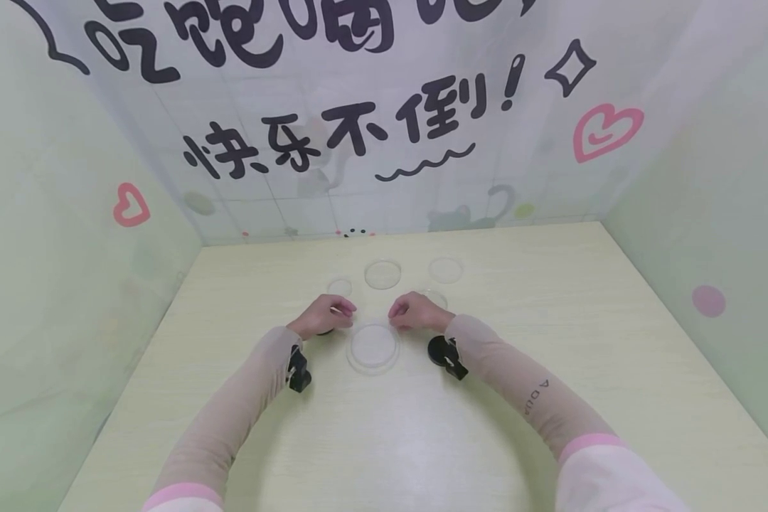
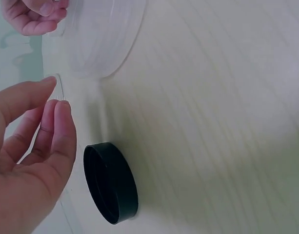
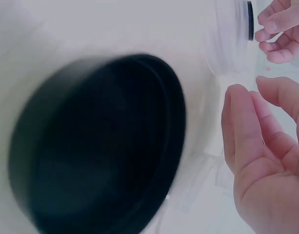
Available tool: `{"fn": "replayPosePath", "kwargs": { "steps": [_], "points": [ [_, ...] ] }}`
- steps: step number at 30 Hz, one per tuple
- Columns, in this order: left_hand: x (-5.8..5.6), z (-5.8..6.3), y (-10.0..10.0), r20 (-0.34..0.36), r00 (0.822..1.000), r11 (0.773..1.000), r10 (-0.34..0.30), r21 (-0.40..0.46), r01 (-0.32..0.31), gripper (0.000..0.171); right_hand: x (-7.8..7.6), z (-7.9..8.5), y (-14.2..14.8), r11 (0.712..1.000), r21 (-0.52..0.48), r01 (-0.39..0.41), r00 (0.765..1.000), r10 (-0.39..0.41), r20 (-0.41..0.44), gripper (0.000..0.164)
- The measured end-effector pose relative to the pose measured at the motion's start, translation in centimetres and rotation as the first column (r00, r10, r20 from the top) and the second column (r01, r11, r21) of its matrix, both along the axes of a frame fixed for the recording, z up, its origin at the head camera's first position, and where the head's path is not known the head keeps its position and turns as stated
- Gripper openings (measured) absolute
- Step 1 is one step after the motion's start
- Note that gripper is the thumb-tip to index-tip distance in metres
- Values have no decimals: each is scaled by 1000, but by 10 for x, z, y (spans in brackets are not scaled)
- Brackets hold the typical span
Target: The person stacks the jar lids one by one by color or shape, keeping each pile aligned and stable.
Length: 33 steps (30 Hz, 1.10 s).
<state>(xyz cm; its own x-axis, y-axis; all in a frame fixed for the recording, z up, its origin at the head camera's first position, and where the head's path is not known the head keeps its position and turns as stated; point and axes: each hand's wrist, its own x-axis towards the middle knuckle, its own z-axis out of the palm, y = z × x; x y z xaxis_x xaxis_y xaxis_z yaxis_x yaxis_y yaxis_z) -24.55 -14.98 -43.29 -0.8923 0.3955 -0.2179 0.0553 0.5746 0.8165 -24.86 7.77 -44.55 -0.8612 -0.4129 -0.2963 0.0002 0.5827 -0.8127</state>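
A large round clear plastic dish point(image 1: 372, 348), with a smaller round outline within its rim, sits on the table between both hands. My left hand point(image 1: 323, 316) hovers at its upper left, thumb and fingertips a little apart and nothing between them. On the other side my right hand point(image 1: 420, 312) is bent the same way, a gap between thumb and fingers. Below the left hand lies a black round lid point(image 2: 110, 183), mostly hidden by that hand in the head view. Another black round lid point(image 3: 105, 146) lies close to the right wrist, hollow side showing.
Farther back stand a clear dish point(image 1: 382, 274), a thinner clear dish point(image 1: 446, 270) to its right and a small clear dish point(image 1: 340, 286) to its left. Another clear dish point(image 1: 434, 297) is partly behind the right hand. A printed curtain point(image 1: 371, 199) borders the pale wooden table point(image 1: 384, 441).
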Motion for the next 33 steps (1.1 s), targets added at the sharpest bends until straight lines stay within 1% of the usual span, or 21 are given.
{"fn": "replayPosePath", "kwargs": {
  "steps": [4, 6, 10, 18, 22, 27, 33],
  "points": [
    [-6, 4, -2, -18, 1000, 1000, 9, -6, -10, 28, -4, 7, 2, 1000, -24, -6, 1000, 6, 4, 13],
    [-8, 8, -1, -23, 1000, 1000, 19, -7, -19, 29, -7, 10, 3, 999, -45, -6, 1000, 7, 11, 14],
    [-13, 17, 1, -40, 998, 999, 38, -2, -38, 29, -13, 19, 4, 998, -58, -6, 1000, 7, 17, 16],
    [-29, 23, 12, -40, 995, 996, 94, -2, -94, 32, -29, 34, 4, 998, -63, 5, 1000, -6, -18, 18],
    [-38, 27, 19, -44, 992, 993, 122, 4, -121, 33, -38, 39, 3, 997, -66, 31, 999, -33, -34, 20],
    [-50, 27, 26, -60, 987, 989, 146, 31, -144, 32, -47, 42, 2, 995, -77, 66, 996, -70, -56, 22],
    [-59, 21, 34, -62, 981, 980, 187, 79, -182, 33, -56, 42, 2, 990, -72, 118, 989, -124, -76, 23]
  ]
}}
